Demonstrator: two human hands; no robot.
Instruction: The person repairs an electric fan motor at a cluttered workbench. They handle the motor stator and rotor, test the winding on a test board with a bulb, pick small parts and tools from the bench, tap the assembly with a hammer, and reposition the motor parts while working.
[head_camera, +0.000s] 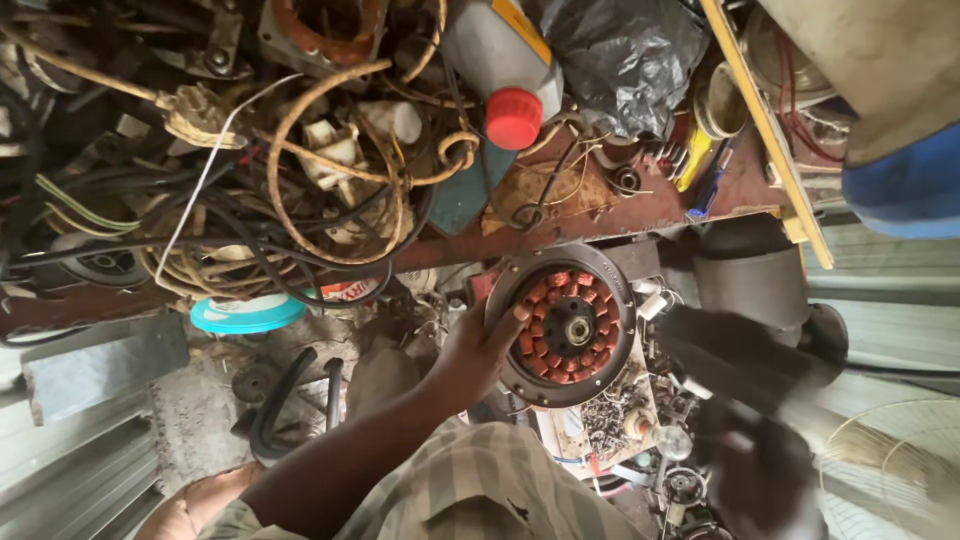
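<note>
Left hand (470, 355) of ours grips one round fan motor stator (562, 322) with copper windings; our right hand (745, 380) is one dark blur, grip unclear

Cluttered workbench (640, 212), corrugated metal sheeting (70, 470)

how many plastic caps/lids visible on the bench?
2. A red screw cap on the white bottle at top centre, and a teal round lid at the bench's front edge, left of the left hand. Wires may hide more.
</note>
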